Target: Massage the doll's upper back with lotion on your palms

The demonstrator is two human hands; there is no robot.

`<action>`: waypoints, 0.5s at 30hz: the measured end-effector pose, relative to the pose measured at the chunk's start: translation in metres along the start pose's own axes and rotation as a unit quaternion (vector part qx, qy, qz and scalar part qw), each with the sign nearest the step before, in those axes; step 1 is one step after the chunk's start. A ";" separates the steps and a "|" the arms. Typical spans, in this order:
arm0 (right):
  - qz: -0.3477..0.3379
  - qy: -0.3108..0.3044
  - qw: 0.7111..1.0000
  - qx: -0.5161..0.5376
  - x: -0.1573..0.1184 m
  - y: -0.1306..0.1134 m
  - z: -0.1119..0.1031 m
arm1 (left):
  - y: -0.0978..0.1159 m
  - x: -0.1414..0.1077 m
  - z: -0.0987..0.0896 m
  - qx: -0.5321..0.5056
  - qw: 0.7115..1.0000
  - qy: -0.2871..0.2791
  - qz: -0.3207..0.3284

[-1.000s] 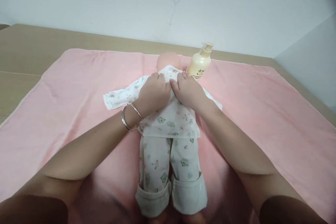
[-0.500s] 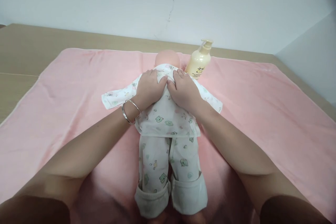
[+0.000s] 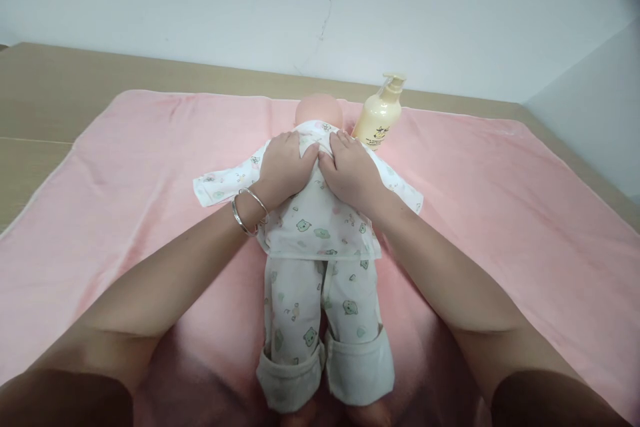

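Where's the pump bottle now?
Right of centre in the head view, the pump bottle is far back on the pink blanket, right of the doll's head, beyond the right hand.

Right of upper centre, a pale yellow plastic pump bottle (image 3: 379, 119) is on a wide pink cloth (image 3: 480, 200); at the top, a cracked white wall (image 3: 200, 7).

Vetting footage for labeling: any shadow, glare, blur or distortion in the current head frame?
Head view throughout: shadow on the pink blanket beside the trouser cuffs; glossy highlight on the pump bottle, finest print unreadable; top right corner darkened; forearms look stretched, perhaps by a wide lens; no obvious motion blur on left hand or right hand.
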State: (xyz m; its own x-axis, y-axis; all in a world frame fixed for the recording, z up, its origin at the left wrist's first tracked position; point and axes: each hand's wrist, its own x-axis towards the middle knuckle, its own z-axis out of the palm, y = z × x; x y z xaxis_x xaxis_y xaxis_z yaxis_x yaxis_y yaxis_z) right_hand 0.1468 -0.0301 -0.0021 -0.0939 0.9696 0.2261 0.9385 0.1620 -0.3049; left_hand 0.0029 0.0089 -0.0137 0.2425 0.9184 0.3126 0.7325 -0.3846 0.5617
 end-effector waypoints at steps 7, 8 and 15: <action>-0.018 -0.055 0.997 0.055 0.009 0.015 -0.014 | 0.019 -0.022 -0.008 0.139 0.988 -0.015 0.060; -0.017 -0.054 0.997 0.048 0.010 0.015 -0.013 | 0.022 -0.027 -0.006 0.153 0.985 -0.006 0.078; -0.021 -0.038 0.999 -0.001 0.005 0.005 -0.008 | 0.017 -0.023 -0.002 0.147 0.979 -0.009 0.138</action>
State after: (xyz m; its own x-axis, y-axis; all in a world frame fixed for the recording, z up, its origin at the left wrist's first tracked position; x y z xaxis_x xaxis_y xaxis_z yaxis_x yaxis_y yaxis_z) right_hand 0.1539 -0.0261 0.0047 -0.1579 0.9729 0.1687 0.9335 0.2028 -0.2956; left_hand 0.0086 -0.0193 -0.0097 0.4665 0.7852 0.4073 0.7885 -0.5778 0.2108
